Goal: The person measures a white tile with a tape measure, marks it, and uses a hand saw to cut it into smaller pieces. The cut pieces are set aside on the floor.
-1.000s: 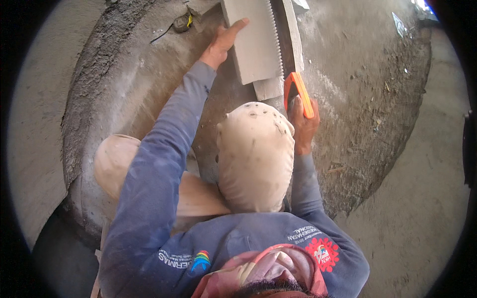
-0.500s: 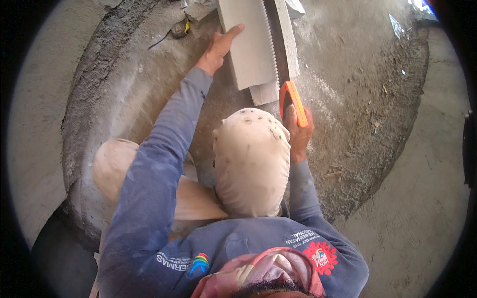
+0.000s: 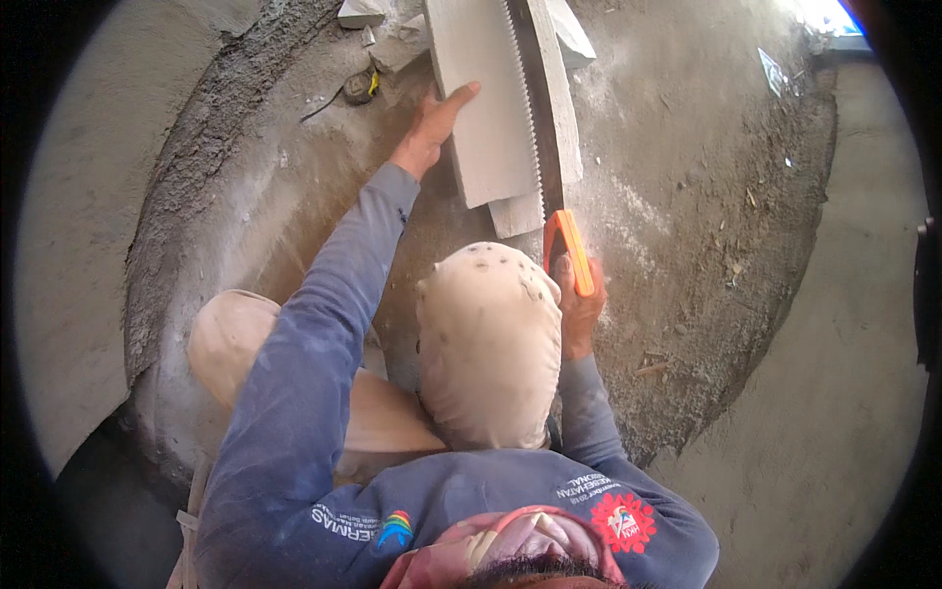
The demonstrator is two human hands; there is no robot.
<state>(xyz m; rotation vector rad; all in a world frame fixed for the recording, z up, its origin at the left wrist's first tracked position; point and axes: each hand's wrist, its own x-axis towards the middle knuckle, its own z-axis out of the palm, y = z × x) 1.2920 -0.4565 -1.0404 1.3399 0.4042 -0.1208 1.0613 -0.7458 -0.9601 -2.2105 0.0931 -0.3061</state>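
Saw [image 3: 547, 137] extends lengthwise ahead of the right hand [image 3: 583, 304], curled round its handle [image 3: 581, 260], teeth [image 3: 531, 118] along the block [image 3: 486, 128] just right of the left hand [image 3: 427, 137], whose thumb overlaps it, finger grip hidden.

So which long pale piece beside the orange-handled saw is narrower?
The slim pale-grey strip right of its dark toothed blade; the broader, flat pale-grey slab lies left.

The left hand [image 3: 426, 135] is extended to the upper centre, its thumb [image 3: 459, 97] pointed rightward; the right hand [image 3: 584, 306] is held curled right of centre; one knee [image 3: 489, 339] is raised centrally.
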